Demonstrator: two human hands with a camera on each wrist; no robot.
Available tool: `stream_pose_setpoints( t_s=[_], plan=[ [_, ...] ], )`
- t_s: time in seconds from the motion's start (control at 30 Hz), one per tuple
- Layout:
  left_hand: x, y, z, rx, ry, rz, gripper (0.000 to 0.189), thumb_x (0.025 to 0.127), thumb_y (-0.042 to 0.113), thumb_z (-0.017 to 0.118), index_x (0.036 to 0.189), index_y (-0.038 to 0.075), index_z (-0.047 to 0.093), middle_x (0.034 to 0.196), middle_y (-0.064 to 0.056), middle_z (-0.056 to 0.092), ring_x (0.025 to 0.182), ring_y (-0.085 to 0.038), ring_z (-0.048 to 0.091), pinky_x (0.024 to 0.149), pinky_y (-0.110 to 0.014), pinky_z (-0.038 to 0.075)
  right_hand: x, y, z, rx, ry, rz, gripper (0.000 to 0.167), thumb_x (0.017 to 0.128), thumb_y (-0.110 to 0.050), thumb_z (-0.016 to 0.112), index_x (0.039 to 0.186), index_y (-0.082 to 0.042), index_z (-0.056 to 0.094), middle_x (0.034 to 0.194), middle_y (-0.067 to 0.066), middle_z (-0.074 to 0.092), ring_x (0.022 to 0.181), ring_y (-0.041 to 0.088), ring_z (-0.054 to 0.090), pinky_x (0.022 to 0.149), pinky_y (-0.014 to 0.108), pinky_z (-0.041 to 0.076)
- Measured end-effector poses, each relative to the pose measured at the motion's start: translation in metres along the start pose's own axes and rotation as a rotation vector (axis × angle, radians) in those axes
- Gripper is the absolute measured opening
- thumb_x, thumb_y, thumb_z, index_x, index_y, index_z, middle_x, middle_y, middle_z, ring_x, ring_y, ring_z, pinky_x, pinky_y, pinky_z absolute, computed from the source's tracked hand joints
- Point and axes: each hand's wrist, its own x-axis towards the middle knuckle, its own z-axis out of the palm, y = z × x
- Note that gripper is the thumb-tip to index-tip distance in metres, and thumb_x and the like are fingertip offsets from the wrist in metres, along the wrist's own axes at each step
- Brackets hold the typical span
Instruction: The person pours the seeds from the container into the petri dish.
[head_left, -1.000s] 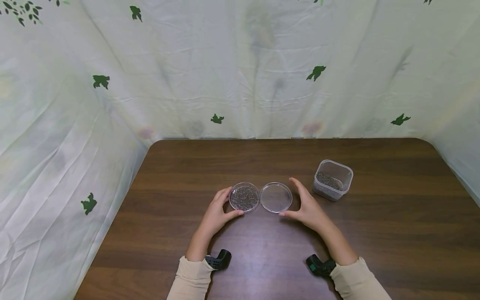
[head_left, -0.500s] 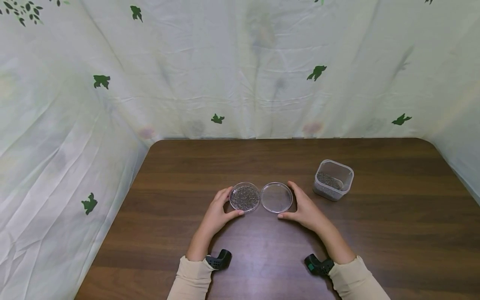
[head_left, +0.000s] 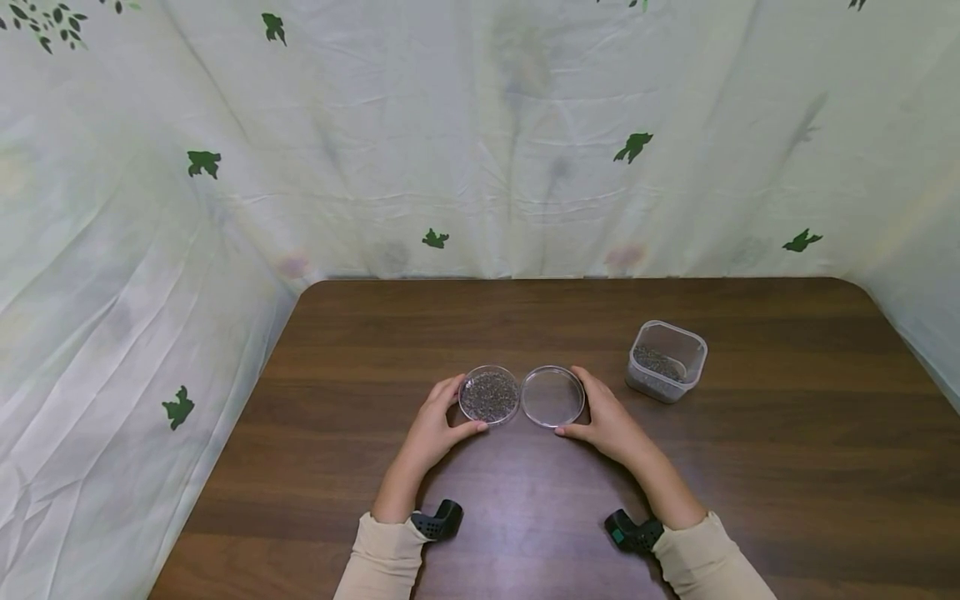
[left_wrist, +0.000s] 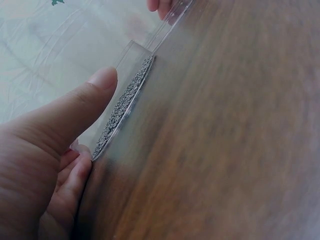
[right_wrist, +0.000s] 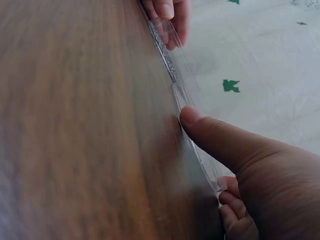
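Note:
A clear round petri dish (head_left: 489, 367) full of small grey granules (head_left: 489, 397) lies on the table. My left hand (head_left: 432, 423) holds its left side, thumb on the near rim and fingers at the far left edge. Right beside it lies a clear, shallow petri dish lid (head_left: 553, 397) with nothing in it. My right hand (head_left: 613, 423) holds the lid's right side between thumb and fingers. In the right wrist view the thumb (right_wrist: 192, 116) meets the lid's rim, with curled fingers (right_wrist: 232, 200) at its other side. Dish and lid sit edge to edge.
A translucent plastic tub (head_left: 654, 385) with more grey granules stands behind and right of my right hand. The brown wooden table (head_left: 390, 333) ends at a pale curtain (head_left: 360, 167) with green leaf shapes. Each wrist wears a black camera mount.
My right hand has moved slightly left and drawn its fingers in from just off the lid onto its rim. The left hand and the dish have stayed in place.

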Motion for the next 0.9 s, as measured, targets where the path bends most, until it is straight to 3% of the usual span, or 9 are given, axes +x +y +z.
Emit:
stream_pose_setpoints(
  t_s=[0.9],
  plan=[
    [0.0001,-0.0026,0.0014,-0.019,-0.002,-0.017,0.081,0.067,0.025,0.079,0.132,-0.003,0.040,0.127,-0.017,0.042,0.105,-0.028,0.053,0.091,-0.036,0.041,-0.0013,-0.0026,-0.0017,0.114,0.098,-0.112,0.094,0.063,-0.024,0.082,0.137,-0.002,0.029,0.136,0.014,0.036,0.123,0.027,0.034,0.099,0.045,0.029]
  ],
)
